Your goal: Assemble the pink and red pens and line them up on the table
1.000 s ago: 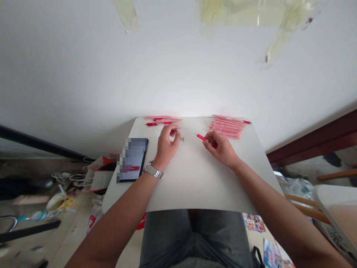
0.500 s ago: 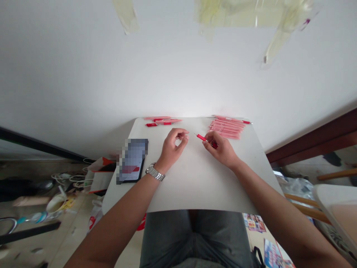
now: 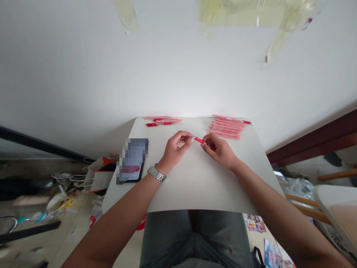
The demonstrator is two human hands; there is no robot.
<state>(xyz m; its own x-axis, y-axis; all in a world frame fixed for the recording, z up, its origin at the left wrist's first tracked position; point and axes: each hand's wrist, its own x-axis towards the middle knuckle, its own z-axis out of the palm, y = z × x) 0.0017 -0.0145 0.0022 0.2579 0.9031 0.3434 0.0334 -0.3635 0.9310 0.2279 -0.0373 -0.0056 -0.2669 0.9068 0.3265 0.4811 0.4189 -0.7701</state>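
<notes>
Red pen (image 3: pixel 199 140) lies slantwise between your two hands above the middle of the white table (image 3: pixel 195 186), its tip pointing up and to the left. Your right hand (image 3: pixel 221 149) grasps it by the rear part, thumb and fingers closed around the barrel, and the red front part sticks out toward your other hand. Your left hand (image 3: pixel 174 149) has moved right since a second ago, when it was well apart from the pen, and half a second ago it was still short of the tip. Now its thumb and forefinger come together at the metal tip; you cannot tell from this view whether they pinch the tip itself or a small part against it. Your right hand has hardly moved, though the front of the pen sits slightly lower than before. A small grey piece that showed beside your left fingertips a second ago is out of sight now. Unchanged are the row of pink pens (image 3: pixel 226 128) beyond your right hand, the loose pens (image 3: pixel 160 124) at the far left, and the phone (image 3: pixel 134 158) beside your left wrist with its metal watch (image 3: pixel 156 172).
</notes>
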